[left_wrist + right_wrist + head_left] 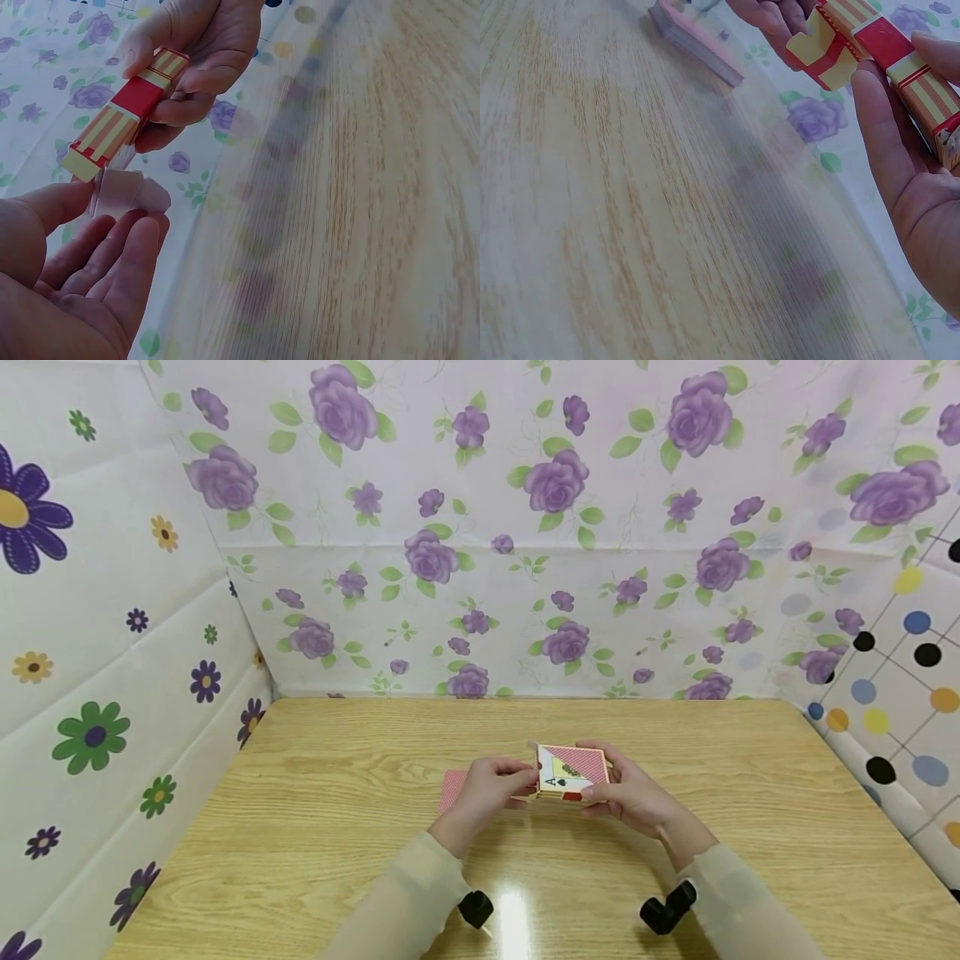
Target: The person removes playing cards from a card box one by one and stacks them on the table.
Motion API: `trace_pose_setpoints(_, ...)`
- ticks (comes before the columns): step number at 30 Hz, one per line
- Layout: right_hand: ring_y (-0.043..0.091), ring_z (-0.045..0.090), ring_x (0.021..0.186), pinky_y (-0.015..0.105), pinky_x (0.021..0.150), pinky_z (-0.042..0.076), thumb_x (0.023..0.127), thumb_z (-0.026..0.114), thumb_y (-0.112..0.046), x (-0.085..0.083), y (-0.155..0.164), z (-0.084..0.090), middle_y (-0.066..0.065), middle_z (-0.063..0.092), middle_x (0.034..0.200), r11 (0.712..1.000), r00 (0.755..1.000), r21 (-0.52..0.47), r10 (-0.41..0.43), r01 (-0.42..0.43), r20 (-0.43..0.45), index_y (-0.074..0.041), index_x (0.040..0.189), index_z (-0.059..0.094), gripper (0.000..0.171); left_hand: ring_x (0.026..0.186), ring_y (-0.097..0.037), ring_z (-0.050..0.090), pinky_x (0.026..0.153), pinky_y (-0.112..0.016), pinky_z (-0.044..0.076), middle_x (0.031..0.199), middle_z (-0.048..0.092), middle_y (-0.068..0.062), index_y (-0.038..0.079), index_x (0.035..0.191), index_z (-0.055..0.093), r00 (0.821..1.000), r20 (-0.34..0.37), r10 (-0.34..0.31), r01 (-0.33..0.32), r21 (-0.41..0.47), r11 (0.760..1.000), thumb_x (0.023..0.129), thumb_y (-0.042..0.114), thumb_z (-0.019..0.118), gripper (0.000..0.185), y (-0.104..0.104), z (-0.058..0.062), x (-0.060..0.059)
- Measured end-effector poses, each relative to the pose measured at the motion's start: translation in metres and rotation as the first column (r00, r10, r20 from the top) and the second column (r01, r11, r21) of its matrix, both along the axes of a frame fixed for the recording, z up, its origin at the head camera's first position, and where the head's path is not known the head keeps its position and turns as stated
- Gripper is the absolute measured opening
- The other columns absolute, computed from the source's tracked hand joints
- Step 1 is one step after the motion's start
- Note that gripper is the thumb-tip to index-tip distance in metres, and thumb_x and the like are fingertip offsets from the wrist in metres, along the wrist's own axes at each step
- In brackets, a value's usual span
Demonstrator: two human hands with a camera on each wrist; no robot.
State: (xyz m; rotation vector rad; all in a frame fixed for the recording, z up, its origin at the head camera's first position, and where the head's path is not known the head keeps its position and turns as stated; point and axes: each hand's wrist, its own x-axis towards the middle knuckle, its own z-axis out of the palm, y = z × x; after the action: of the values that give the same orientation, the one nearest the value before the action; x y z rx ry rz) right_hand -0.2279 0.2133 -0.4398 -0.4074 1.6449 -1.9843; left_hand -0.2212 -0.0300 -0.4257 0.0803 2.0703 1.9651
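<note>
Red-and-cream striped card box (572,772), wood-grain table (315,827)

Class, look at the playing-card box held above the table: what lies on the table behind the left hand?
A stack of red-backed cards lies on the wooden table, partly covered by the left hand.

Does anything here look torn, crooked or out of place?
Only small things. The card box in the right hand has its end flap open, with the left hand at it. A stack of cards lies loose on the table, outside the box.
</note>
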Motion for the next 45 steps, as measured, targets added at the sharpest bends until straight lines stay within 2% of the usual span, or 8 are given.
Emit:
trace_pose_setpoints(12, 0.022, 0.065, 0.1, 0.034, 0.076, 0.057, 0.087, 0.063, -0.002, 0.0007, 0.0003, -0.0007, 0.005, 0.058, 0.124, 1.0, 1.0, 0.001, -0.005, 0.005, -0.002, -0.019, 0.148, 0.017, 0.078, 0.079, -0.013, 0.067, 0.068, -0.032, 0.058, 0.093, 0.07, -0.012, -0.004, 0.098, 0.07, 0.999, -0.003, 0.05, -0.05, -0.017, 0.999, 0.088, 0.013, 0.066, 0.02, 0.0073, -0.0025, 0.0012)
trace_pose_setpoints(19, 0.022, 0.065, 0.101, 0.034, 0.076, 0.057, 0.087, 0.063, 0.0, 0.0009, 0.0009, -0.0022, 0.005, 0.057, 0.123, 1.0, 1.0, -0.012, -0.001, 0.001, -0.007, -0.011, 0.15, 0.005, 0.087, 0.076, -0.013, 0.068, 0.072, -0.036, 0.058, 0.089, 0.07, -0.011, -0.005, 0.094, 0.069, 0.999, 0.012, 0.052, -0.052, 0.001, 0.999, 0.088, 0.014, 0.066, 0.02, 0.0077, -0.0026, 0.0021)
trace_pose_setpoints(24, 0.021, 0.065, 0.101, 0.034, 0.076, 0.057, 0.087, 0.063, 0.0, 0.0009, 0.0015, -0.0031, 0.005, 0.058, 0.122, 1.0, 1.0, -0.02, 0.001, -0.002, -0.009, -0.01, 0.149, 0.005, 0.086, 0.074, -0.011, 0.067, 0.076, -0.04, 0.057, 0.087, 0.07, -0.008, -0.004, 0.093, 0.068, 0.998, 0.018, 0.052, -0.052, 0.006, 0.999, 0.089, 0.016, 0.066, 0.021, 0.0073, -0.005, 0.0017)
trace_pose_setpoints(26, 0.022, 0.066, 0.101, 0.035, 0.076, 0.057, 0.087, 0.063, 0.001, 0.0011, 0.0016, -0.0034, 0.005, 0.058, 0.122, 1.0, 1.0, -0.023, 0.0, 0.0, -0.008, -0.011, 0.149, 0.007, 0.085, 0.074, -0.011, 0.066, 0.077, -0.041, 0.057, 0.086, 0.069, -0.007, -0.005, 0.094, 0.068, 0.999, 0.019, 0.05, -0.05, 0.007, 0.999, 0.089, 0.015, 0.066, 0.021, 0.0068, -0.0026, 0.0029)
trace_pose_setpoints(33, 0.022, 0.066, 0.1, 0.035, 0.076, 0.057, 0.087, 0.062, 0.001, 0.0009, 0.0026, -0.0042, 0.006, 0.058, 0.121, 1.0, 1.0, -0.021, -0.005, 0.005, -0.004, -0.013, 0.149, 0.008, 0.084, 0.07, -0.009, 0.063, 0.068, -0.03, 0.058, 0.083, 0.063, -0.003, -0.006, 0.094, 0.067, 0.997, 0.024, 0.067, -0.067, 0.018, 0.998, 0.088, 0.012, 0.065, 0.019, 0.0058, -0.0037, 0.0026)
trace_pose_setpoints(39, 0.021, 0.066, 0.098, 0.034, 0.075, 0.057, 0.088, 0.061, 0.0, 0.0005, 0.0047, -0.0045, 0.006, 0.056, 0.122, 1.0, 1.0, -0.02, 0.001, -0.002, -0.014, -0.012, 0.15, 0.006, 0.083, 0.074, -0.012, 0.065, 0.069, -0.029, 0.058, 0.089, 0.066, -0.006, -0.006, 0.096, 0.067, 0.998, 0.023, 0.063, -0.064, 0.012, 0.998, 0.089, 0.013, 0.064, 0.02, 0.0024, -0.0032, 0.0025)
trace_pose_setpoints(45, 0.022, 0.066, 0.1, 0.035, 0.076, 0.057, 0.087, 0.063, 0.0, 0.0013, 0.0057, -0.0047, 0.007, 0.057, 0.122, 1.0, 1.0, -0.017, -0.005, 0.004, -0.013, -0.013, 0.15, 0.008, 0.084, 0.072, -0.014, 0.067, 0.069, -0.031, 0.058, 0.085, 0.064, -0.005, -0.007, 0.097, 0.066, 0.997, 0.031, 0.065, -0.065, 0.02, 0.998, 0.09, 0.012, 0.062, 0.02, -0.0003, -0.0018, 0.0036)
